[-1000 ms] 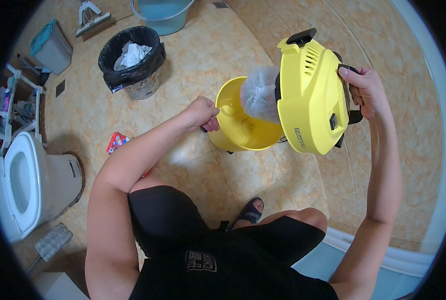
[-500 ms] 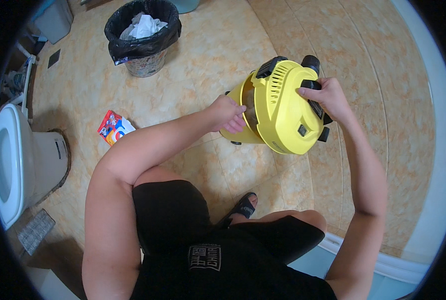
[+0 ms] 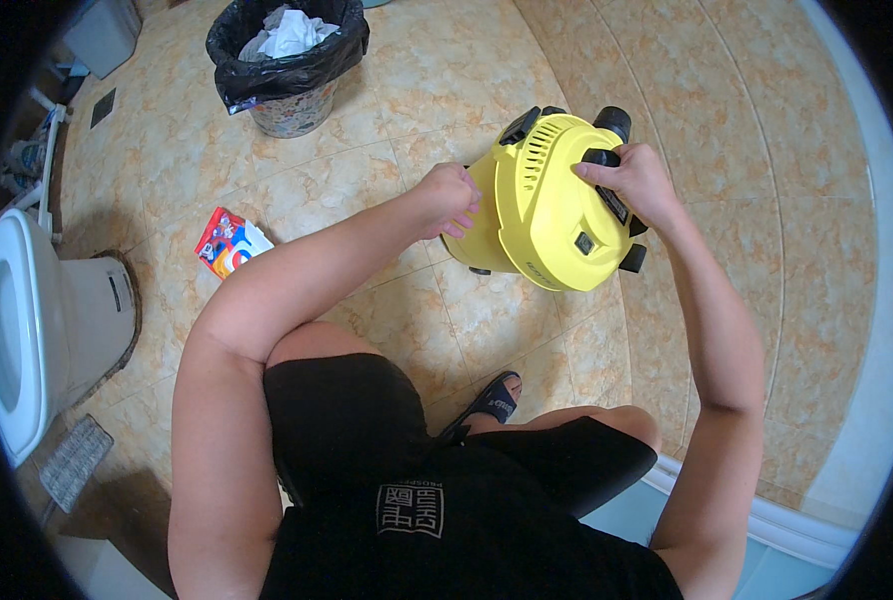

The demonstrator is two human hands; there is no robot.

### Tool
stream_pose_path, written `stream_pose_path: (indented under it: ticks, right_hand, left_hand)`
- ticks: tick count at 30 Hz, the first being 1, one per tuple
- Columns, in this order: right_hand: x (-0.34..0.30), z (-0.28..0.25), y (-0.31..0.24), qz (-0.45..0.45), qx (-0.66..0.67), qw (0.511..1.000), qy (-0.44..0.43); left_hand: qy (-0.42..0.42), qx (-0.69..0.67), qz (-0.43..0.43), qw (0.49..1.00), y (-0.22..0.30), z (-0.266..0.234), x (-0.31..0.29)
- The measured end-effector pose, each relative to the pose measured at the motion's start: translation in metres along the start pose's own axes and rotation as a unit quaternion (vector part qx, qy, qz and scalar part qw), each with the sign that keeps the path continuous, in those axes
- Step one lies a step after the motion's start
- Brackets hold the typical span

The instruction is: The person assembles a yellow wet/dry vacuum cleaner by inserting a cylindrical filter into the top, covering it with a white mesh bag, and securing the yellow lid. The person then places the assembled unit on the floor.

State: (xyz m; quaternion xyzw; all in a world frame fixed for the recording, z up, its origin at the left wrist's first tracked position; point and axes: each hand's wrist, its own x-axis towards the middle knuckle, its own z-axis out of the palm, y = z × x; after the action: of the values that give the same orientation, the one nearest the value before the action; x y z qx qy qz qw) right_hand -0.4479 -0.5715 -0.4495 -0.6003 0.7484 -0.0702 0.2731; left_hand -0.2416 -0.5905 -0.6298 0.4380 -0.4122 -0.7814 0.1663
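A yellow canister vacuum cleaner [image 3: 557,205] with black fittings stands on the tiled floor ahead of me, tilted in this view. Its lid sits down on the yellow tank [image 3: 487,225], and no gap shows between them. My right hand [image 3: 642,185] is closed round the black carrying handle [image 3: 604,160] on the lid, thumb toward the yellow top. Beside the tank's left wall is my left hand [image 3: 450,203], its fingers loosely bent and apart, with nothing visible in them. Whether its fingertips touch the tank I cannot tell.
A bin [image 3: 295,112] with a black bag and crumpled white paper stands at the far left. On the floor lies a red and blue packet [image 3: 232,240]. A white toilet [image 3: 62,300] is at the left. Tiled wall [image 3: 727,240] rises on the right.
The lid has come down onto the tank, closing the gap that showed its inside. My left hand has drawn away from the tank's rim. My right hand has moved slightly left with the handle.
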Motion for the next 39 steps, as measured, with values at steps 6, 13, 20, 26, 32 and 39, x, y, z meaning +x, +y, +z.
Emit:
stream_pose_path:
  ticks: [6, 13, 20, 26, 32, 39]
  right_hand:
    - [0.001, 0.004, 0.0, -0.018, -0.008, 1.0, -0.001]
    - [0.005, -0.003, 0.006, -0.037, -0.026, 0.999, 0.019]
    - [0.026, 0.001, 0.01, 0.075, 0.324, 0.943, -0.023]
    - [0.066, 0.004, 0.008, 0.189, 0.501, 0.844, 0.002]
    - [0.065, -0.002, 0.009, 0.166, 0.491, 0.855, -0.015]
    - [0.045, -0.034, 0.034, 0.007, 0.232, 0.971, -0.053]
  left_hand:
    - [0.005, 0.002, 0.028, 1.0, 0.006, 0.004, -0.006]
    - [-0.055, -0.084, 0.078, 0.992, 0.039, 0.01, -0.026]
    - [0.073, -0.119, 0.163, 0.977, 0.041, -0.008, -0.018]
    - [0.113, -0.075, 0.141, 0.981, 0.031, -0.02, -0.005]
    - [0.075, -0.044, 0.086, 0.992, 0.032, -0.007, -0.019]
    - [0.045, -0.006, 0.055, 0.997, 0.056, 0.01, -0.029]
